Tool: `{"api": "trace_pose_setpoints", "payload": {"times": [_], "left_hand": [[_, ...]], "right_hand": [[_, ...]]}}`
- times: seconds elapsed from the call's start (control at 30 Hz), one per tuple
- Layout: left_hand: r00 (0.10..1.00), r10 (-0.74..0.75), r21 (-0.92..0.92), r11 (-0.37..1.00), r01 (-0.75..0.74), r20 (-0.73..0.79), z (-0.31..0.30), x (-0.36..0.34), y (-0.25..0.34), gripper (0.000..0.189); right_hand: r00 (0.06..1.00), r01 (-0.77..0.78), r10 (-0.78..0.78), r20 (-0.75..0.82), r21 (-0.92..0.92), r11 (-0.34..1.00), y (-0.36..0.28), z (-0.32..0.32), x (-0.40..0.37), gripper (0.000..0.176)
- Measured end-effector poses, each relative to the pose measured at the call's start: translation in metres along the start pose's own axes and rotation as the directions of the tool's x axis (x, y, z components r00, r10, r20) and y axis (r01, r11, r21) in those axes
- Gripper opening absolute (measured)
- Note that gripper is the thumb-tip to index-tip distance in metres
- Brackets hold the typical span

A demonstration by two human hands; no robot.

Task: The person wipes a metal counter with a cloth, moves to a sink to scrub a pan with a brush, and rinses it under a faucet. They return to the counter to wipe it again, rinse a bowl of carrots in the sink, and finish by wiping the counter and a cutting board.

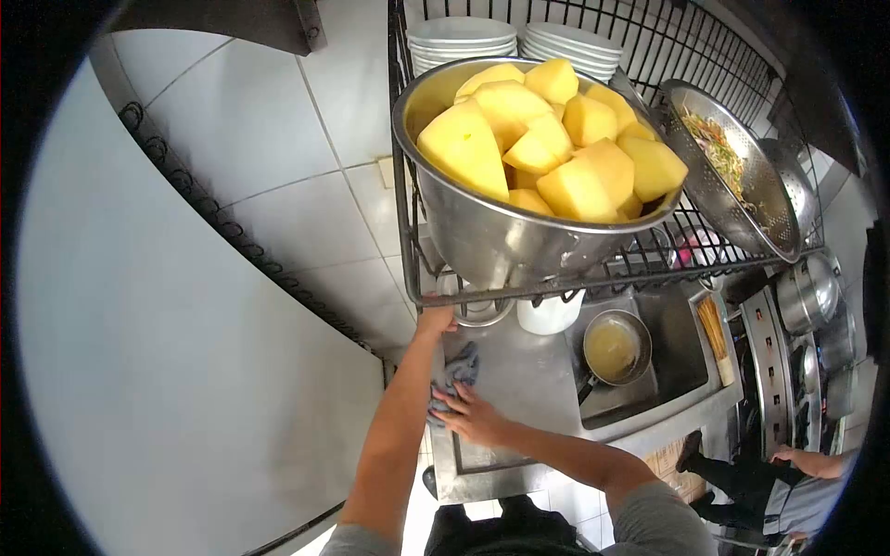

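Observation:
My right hand presses a grey cloth against the steel counter, near its left edge, with the fingers spread over the cloth. Under the wire rack's front bar, my left hand is curled at the rim of a round metal bowl. The rack bar hides part of that hand and most of the bowl. A white container stands beside the bowl.
Overhead, the black wire rack carries a large steel pot of peeled yellow chunks, stacked white plates and a tilted colander. A pan of cloudy liquid sits in the sink. Another person stands at lower right.

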State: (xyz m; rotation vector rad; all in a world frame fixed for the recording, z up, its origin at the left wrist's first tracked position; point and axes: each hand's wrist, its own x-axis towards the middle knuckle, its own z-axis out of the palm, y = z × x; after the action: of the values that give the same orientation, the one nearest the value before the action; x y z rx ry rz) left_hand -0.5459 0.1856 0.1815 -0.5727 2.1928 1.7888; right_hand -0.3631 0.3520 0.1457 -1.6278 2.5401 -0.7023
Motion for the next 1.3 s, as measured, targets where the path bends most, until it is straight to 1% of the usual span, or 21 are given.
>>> {"api": "trace_pose_setpoints", "payload": {"times": [0.03,0.07,0.1,0.17,0.27,0.37,0.4,0.43,0.47,0.53,0.6,0.67,0.7,0.77,0.83,0.87,0.97,1.13,1.2,1.23,1.3], "left_hand": [[0.993,0.101,-0.057,0.993,-0.105,-0.067,0.003,0.008,-0.005,0.074],[0.974,0.157,-0.158,0.97,-0.183,-0.163,0.005,0.016,-0.009,0.053],[0.974,0.155,-0.147,0.973,-0.18,-0.168,-0.004,0.029,-0.021,0.053],[0.898,0.438,0.313,0.859,-0.404,-0.043,-0.028,0.045,-0.044,0.037],[0.885,0.459,0.404,0.826,-0.392,-0.081,-0.048,-0.016,0.02,0.032],[0.811,0.584,0.235,0.783,-0.576,0.042,-0.076,-0.007,0.007,0.026],[0.86,0.509,-0.002,0.86,-0.51,-0.045,-0.078,-0.045,0.035,0.023],[0.907,0.406,-0.243,0.874,-0.421,-0.113,-0.081,-0.073,0.052,0.023],[0.909,0.402,-0.229,0.88,-0.417,-0.112,-0.086,-0.082,0.055,0.023],[0.943,0.233,-0.149,0.95,-0.273,-0.238,-0.103,-0.098,0.048,0.019],[0.968,0.146,-0.112,0.979,-0.171,-0.205,-0.113,-0.098,0.043,0.025],[0.983,0.056,-0.061,0.996,-0.068,-0.174,-0.106,-0.099,0.039,0.027],[0.994,-0.013,-0.085,0.996,0.004,-0.105,-0.076,-0.103,0.014,0.027],[0.986,0.116,-0.29,0.946,-0.147,-0.119,-0.06,-0.092,0.018,0.03],[0.99,0.079,-0.32,0.941,-0.113,-0.116,-0.038,-0.082,0.006,0.031],[0.989,0.04,-0.339,0.937,-0.086,-0.139,-0.026,-0.073,-0.001,0.032],[0.993,0.067,-0.366,0.926,-0.098,-0.097,-0.007,-0.055,-0.029,0.034],[0.993,0.034,-0.507,0.857,-0.087,-0.112,0.019,-0.061,-0.033,0.028],[0.991,0.03,-0.535,0.839,-0.095,-0.13,0.017,-0.063,-0.041,0.027],[0.997,0.012,-0.576,0.816,-0.051,-0.071,0.021,-0.071,-0.037,0.029],[0.999,0.009,-0.622,0.783,-0.026,-0.031,0.024,-0.086,-0.028,0.033]], "right_hand": [[1.0,0.006,-0.006,-0.001,-0.001,1.0,0.012,-0.005,0.01,0.044],[0.999,-0.041,0.04,-0.016,-0.016,0.999,0.025,-0.009,0.024,0.044],[0.995,-0.091,0.09,-0.032,-0.023,0.996,0.035,-0.011,0.037,0.044],[0.991,-0.126,0.124,-0.05,-0.031,0.992,0.053,-0.02,0.064,0.044],[0.976,-0.167,0.157,-0.152,-0.05,0.985,0.088,-0.018,0.092,0.044],[0.948,-0.241,0.25,-0.198,0.068,0.968,0.104,-0.055,0.106,0.042],[0.885,-0.462,0.465,0.022,0.158,0.873,0.098,-0.09,0.113,0.044],[0.746,-0.662,0.612,0.261,0.196,0.723,0.098,-0.112,0.119,0.045],[0.749,-0.66,0.608,0.262,0.211,0.721,0.106,-0.119,0.125,0.045],[0.723,-0.691,0.676,0.142,0.137,0.71,0.112,-0.113,0.122,0.046],[0.699,-0.712,0.675,-0.236,-0.138,0.689,0.124,-0.033,0.133,0.045],[0.746,-0.638,0.639,-0.184,0.074,0.766,0.079,-0.019,0.099,0.045],[0.803,-0.593,0.587,-0.107,-0.034,0.805,0.045,-0.005,0.043,0.044],[0.904,-0.427,0.428,-0.014,-0.092,0.9,-0.003,-0.009,0.002,0.042],[0.956,-0.292,0.293,-0.021,0.004,0.956,-0.038,0.019,-0.054,0.041],[0.964,-0.211,0.217,0.151,-0.054,0.976,-0.054,0.002,-0.073,0.042],[0.962,-0.226,0.22,0.16,0.024,0.974,-0.053,0.017,-0.128,0.042],[0.897,-0.439,0.441,-0.02,0.075,0.896,0.023,-0.063,-0.252,0.041],[0.755,-0.579,0.647,-0.104,0.356,0.733,0.054,-0.098,-0.297,0.038],[0.761,-0.533,0.604,-0.236,0.301,0.79,0.069,-0.115,-0.31,0.037],[0.711,-0.566,0.657,-0.25,0.351,0.746,0.063,-0.15,-0.303,0.041]]}}
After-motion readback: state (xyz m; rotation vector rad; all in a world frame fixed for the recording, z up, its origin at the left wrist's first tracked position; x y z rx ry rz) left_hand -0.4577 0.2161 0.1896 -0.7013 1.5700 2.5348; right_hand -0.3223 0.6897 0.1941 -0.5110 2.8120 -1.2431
